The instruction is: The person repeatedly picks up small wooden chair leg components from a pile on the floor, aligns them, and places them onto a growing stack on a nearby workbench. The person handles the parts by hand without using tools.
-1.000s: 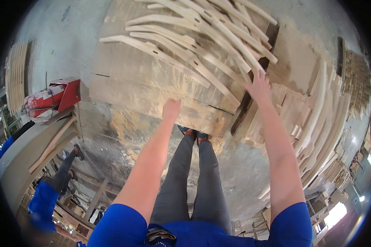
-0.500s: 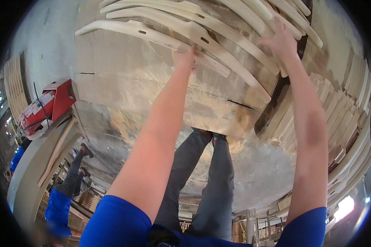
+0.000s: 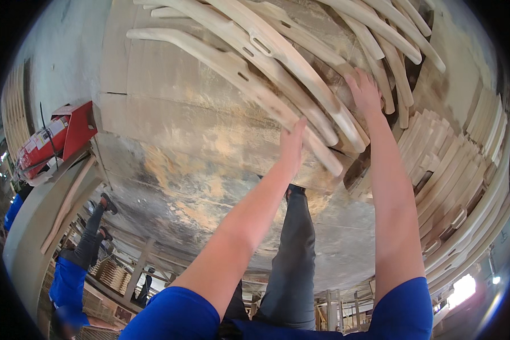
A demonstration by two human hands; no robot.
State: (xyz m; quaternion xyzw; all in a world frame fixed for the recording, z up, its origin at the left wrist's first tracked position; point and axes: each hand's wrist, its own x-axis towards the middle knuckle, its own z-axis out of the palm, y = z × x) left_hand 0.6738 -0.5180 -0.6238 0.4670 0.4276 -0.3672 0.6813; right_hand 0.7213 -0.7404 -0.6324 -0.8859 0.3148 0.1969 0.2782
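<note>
Several long, curved pale wooden slats with oval slots lie fanned out at the top of the view. My left hand (image 3: 293, 146) is closed around the nearest slat (image 3: 232, 71), close to its right end. Beside it, a slat with a large slot (image 3: 294, 65) lies across its neighbours. My right hand (image 3: 366, 95) has its fingers spread at the end of another slat (image 3: 317, 48), between the two groups of wood. More curved slats (image 3: 388, 25) lie just beyond that hand. Its palm side is hidden.
Stacked wooden pieces (image 3: 436, 153) line the right side. On the left, a red fire extinguisher (image 3: 45, 141) rests by a red box (image 3: 80, 127) on a grey ledge. A person in a blue shirt (image 3: 68, 280) is at lower left. My legs (image 3: 294, 255) stand below the slats.
My left hand has moved right and nearer with its slat, which now slants more steeply. My right hand has come left and nearer off the right-hand slats. Several slats have shifted.
</note>
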